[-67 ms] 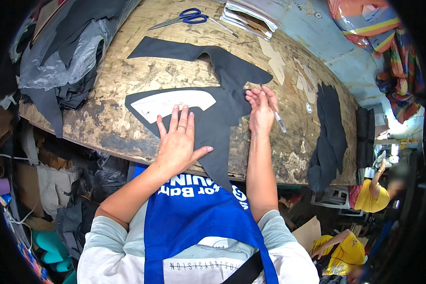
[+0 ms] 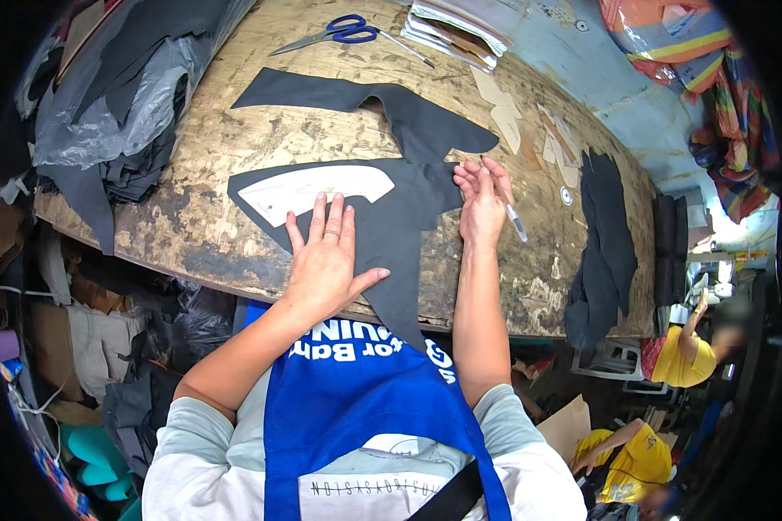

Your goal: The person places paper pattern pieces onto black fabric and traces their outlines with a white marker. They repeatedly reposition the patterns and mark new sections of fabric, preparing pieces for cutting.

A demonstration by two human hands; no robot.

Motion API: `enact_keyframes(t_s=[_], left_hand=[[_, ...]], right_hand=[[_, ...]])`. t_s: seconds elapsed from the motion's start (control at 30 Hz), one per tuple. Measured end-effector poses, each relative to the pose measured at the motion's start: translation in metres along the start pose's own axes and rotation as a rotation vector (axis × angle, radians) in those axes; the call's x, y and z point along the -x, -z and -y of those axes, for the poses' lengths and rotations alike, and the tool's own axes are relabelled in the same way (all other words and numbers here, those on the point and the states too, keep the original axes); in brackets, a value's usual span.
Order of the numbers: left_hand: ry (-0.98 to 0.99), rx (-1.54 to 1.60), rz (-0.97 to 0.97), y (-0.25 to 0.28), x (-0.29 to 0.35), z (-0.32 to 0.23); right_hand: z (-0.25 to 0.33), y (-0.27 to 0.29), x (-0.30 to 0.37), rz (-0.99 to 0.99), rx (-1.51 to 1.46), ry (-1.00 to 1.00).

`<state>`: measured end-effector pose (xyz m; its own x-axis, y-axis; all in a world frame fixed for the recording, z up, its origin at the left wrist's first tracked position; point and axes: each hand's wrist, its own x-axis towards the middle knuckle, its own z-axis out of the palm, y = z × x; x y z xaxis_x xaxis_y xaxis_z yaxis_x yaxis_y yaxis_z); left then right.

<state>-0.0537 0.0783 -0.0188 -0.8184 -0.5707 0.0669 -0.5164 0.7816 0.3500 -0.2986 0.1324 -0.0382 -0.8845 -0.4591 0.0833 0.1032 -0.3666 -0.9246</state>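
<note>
My left hand (image 2: 321, 260) lies flat with fingers spread. Its fingertips touch the lower edge of a white curved pattern piece (image 2: 321, 187), and the palm presses on the black sheet material (image 2: 395, 247) beneath it. My right hand (image 2: 483, 204) is closed around a slim pen (image 2: 516, 223), whose clear end sticks out to the right of the palm. That hand hovers by the right edge of the black sheet. The irregular sheet reaches up the table in a bent strip and hangs over the near edge against my blue apron (image 2: 356, 399).
Blue-handled scissors (image 2: 330, 35) and another pen (image 2: 406, 49) lie at the far side, near stacked folded papers (image 2: 452, 35). Tan pattern pieces (image 2: 498, 108) and a pile of black cut pieces (image 2: 604, 252) are at right. Bagged black scraps (image 2: 117, 113) cover the left. Two people in yellow are at lower right.
My right hand with the pen has shifted very slightly to the right. My left hand stays in place on the pattern piece.
</note>
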Motion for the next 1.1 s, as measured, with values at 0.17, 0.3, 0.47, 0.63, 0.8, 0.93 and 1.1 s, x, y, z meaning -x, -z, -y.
enact_keyframes(t_s=[0.17,0.3,0.47,0.63,0.8,0.93,1.1], left_hand=[[0.004,0.003,-0.014,0.000,-0.005,0.001],[0.007,0.052,-0.045,-0.001,-0.005,0.003],[0.012,0.098,-0.079,-0.001,-0.006,0.003],[0.010,0.048,-0.057,0.000,-0.006,0.002],[0.000,0.028,-0.052,0.001,-0.007,0.002],[0.001,0.023,-0.051,0.001,-0.007,0.002],[0.007,0.008,-0.037,0.001,-0.008,0.001]], right_hand=[[-0.003,0.006,-0.012,0.023,0.018,0.036],[-0.004,0.004,-0.012,0.044,0.074,0.037],[0.000,0.000,-0.011,-0.011,0.068,0.037],[0.003,0.000,-0.011,-0.058,0.128,0.045],[0.006,-0.002,-0.011,-0.101,0.074,0.021],[0.006,-0.001,-0.012,-0.108,0.064,0.018],[0.004,0.001,-0.014,-0.067,0.079,0.016]])
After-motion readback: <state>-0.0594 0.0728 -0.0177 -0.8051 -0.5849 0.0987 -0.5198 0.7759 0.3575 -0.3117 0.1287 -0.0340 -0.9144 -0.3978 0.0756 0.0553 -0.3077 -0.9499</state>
